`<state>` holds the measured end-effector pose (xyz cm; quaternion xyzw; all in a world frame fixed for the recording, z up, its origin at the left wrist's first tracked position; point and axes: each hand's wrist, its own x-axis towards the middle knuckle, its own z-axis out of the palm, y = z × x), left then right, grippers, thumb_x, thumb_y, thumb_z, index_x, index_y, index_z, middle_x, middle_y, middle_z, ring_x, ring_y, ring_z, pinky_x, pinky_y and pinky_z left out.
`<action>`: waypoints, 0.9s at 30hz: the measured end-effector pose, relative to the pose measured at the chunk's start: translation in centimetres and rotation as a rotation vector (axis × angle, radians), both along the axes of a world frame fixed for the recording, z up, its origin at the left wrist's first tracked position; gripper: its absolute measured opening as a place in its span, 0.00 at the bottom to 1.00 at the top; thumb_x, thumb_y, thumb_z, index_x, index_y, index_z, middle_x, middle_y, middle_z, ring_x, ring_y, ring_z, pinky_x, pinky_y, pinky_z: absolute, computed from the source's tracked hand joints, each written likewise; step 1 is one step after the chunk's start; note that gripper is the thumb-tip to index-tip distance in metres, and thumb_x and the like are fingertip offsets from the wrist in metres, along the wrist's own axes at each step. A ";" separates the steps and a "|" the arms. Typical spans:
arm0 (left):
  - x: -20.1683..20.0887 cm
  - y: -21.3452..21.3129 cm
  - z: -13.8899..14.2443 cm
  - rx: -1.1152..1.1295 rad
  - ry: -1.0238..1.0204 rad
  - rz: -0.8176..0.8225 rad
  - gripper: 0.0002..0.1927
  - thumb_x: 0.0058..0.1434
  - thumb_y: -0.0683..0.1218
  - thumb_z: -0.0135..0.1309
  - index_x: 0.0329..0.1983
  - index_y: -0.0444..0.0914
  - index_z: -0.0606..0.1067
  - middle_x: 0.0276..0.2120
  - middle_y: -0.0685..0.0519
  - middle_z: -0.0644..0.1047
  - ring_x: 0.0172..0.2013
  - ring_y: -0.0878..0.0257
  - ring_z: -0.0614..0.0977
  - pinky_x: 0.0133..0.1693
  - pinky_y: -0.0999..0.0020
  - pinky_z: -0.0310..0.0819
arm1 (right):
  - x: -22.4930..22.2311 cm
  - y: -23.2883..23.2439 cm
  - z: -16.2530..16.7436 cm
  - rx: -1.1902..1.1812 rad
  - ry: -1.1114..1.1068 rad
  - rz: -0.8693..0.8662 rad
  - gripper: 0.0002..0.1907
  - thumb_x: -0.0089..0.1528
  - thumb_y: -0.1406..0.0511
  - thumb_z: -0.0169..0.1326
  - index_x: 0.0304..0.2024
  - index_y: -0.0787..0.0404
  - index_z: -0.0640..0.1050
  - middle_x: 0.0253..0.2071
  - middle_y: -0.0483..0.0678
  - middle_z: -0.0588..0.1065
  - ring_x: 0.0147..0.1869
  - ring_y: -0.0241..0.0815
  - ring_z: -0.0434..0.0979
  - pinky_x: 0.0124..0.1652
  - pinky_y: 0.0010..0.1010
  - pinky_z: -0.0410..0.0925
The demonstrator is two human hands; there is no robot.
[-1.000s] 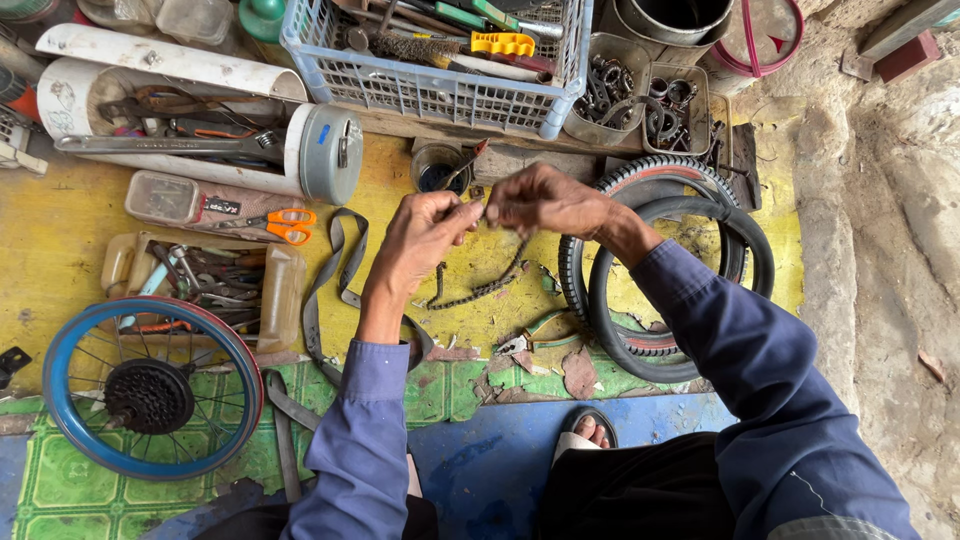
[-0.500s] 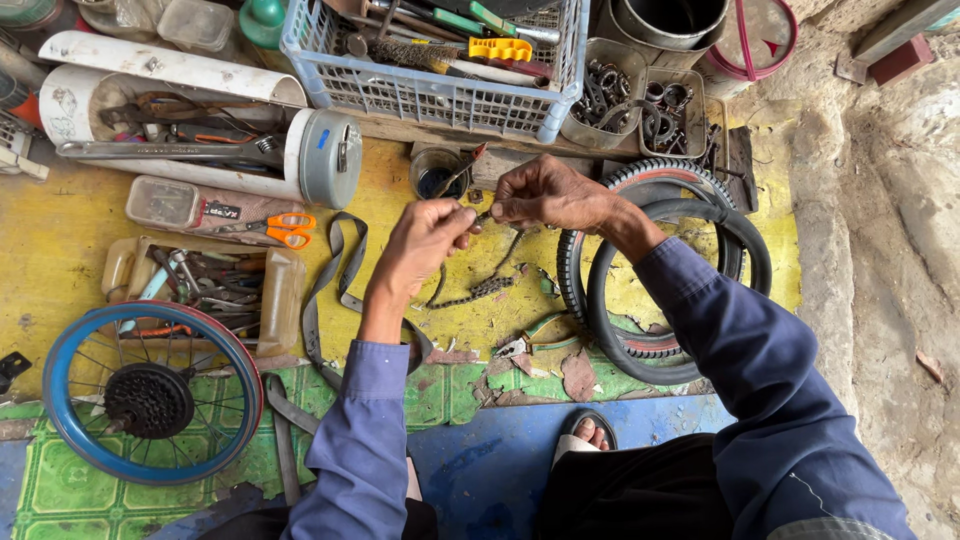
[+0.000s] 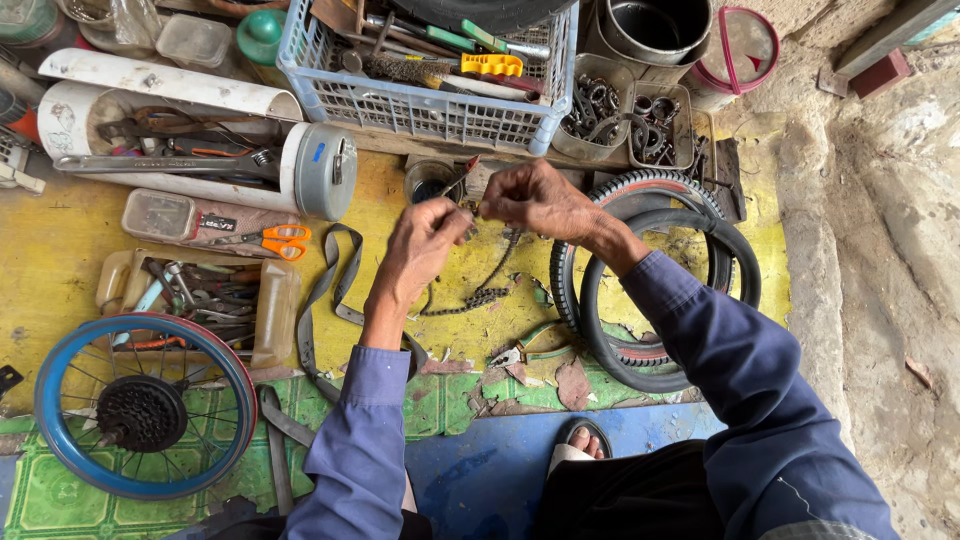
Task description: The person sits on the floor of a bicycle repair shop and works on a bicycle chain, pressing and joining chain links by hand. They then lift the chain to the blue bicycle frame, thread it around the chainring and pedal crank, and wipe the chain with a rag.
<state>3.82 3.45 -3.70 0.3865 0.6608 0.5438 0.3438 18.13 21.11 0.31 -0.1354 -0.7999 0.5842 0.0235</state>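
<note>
A dark bicycle chain (image 3: 478,290) hangs from both my hands and its lower loop lies on the yellow mat. My left hand (image 3: 425,245) pinches one part of the chain near its top. My right hand (image 3: 535,200) grips the chain close beside it, together with a thin tool with a reddish tip (image 3: 462,172). Both hands are raised above the mat, just in front of a small dark cup (image 3: 428,180).
Black bicycle tyres (image 3: 655,285) lie to the right, a blue-rimmed wheel (image 3: 140,405) at lower left. A blue basket of tools (image 3: 430,100), trays of metal parts (image 3: 625,120), orange scissors (image 3: 275,240), a strap (image 3: 325,290) and a cut-open pipe holding tools (image 3: 180,155) surround the mat. My sandalled foot (image 3: 580,445) rests below.
Both hands have stayed at the chain, shifting slightly up and closer together; the hanging chain loop swung a little.
</note>
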 end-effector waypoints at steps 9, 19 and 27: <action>-0.4 0.0 -0.1 0.162 -0.328 -0.026 0.11 0.68 0.49 0.57 0.35 0.37 0.78 0.27 0.58 0.76 0.28 0.73 0.73 0.30 0.75 0.65 | 0.0 0.0 0.3 -0.221 -0.029 0.083 0.11 0.66 0.61 0.51 0.41 0.59 0.81 0.35 0.39 0.81 0.40 0.28 0.80 0.43 0.23 0.74; -0.8 -0.8 -1.2 0.126 -0.496 -0.161 0.11 0.69 0.49 0.56 0.37 0.36 0.78 0.28 0.57 0.76 0.30 0.71 0.75 0.36 0.75 0.69 | 1.0 1.8 0.3 -0.217 0.046 0.098 0.13 0.67 0.60 0.58 0.41 0.64 0.83 0.34 0.41 0.80 0.33 0.29 0.70 0.35 0.24 0.66; 0.3 0.3 -0.2 0.207 -0.527 -0.107 0.10 0.68 0.48 0.57 0.36 0.36 0.78 0.29 0.58 0.76 0.28 0.73 0.72 0.31 0.76 0.63 | 0.7 1.3 -0.6 -0.088 -0.166 0.180 0.13 0.68 0.60 0.55 0.41 0.64 0.83 0.30 0.43 0.79 0.32 0.29 0.75 0.34 0.24 0.70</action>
